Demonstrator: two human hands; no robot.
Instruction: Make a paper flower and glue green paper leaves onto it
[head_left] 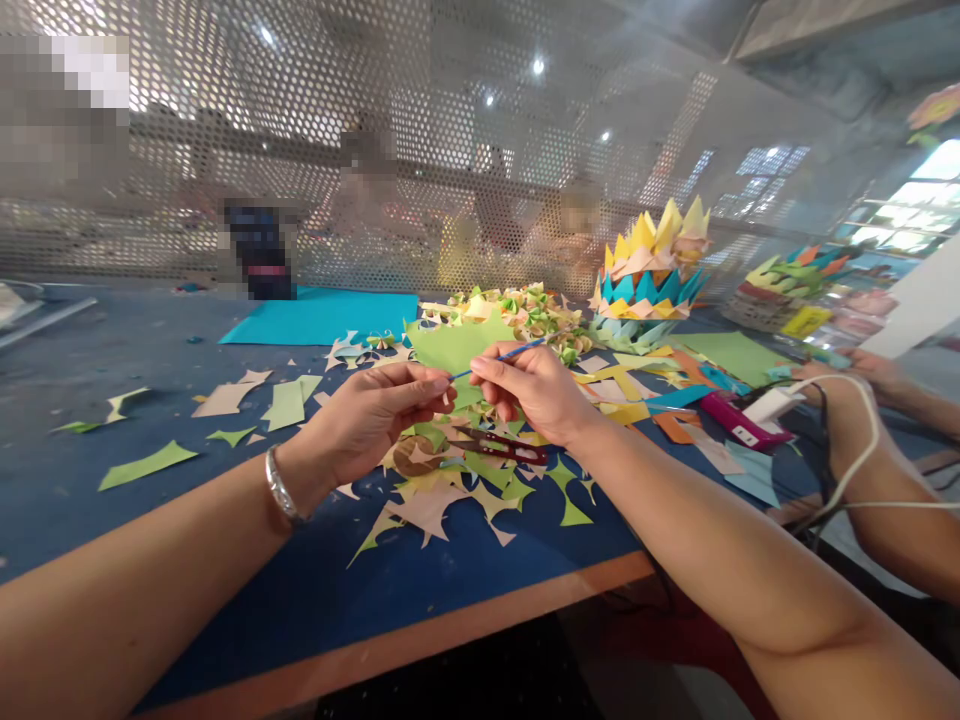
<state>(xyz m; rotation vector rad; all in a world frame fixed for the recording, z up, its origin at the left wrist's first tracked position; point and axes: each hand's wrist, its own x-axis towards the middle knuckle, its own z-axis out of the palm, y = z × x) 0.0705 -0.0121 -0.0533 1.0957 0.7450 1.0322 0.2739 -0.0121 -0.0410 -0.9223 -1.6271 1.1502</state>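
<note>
A thin blue stick [521, 350] runs between my two hands above the paper scraps. My right hand [529, 388] pinches it between thumb and fingers, and its far end sticks out past the knuckles to the upper right. At its lower left end, the fingertips of my left hand [382, 405] are closed on it. A light green sheet [442, 345] with a jagged edge lies just behind the hands. Under them is a dark red tool with slots [510, 447], perhaps scissors, partly covered. Green and pale pink cut scraps [431, 508] spread in front of it.
A pile of curled paper pieces [525, 315] and a blue sheet [330, 318] lie behind. At the back right stand stacked zigzag paper shapes [649, 285]. A magenta power strip [742, 420] with white cables sits near another person's arm [862, 440]. A perforated screen [420, 150] closes off the back.
</note>
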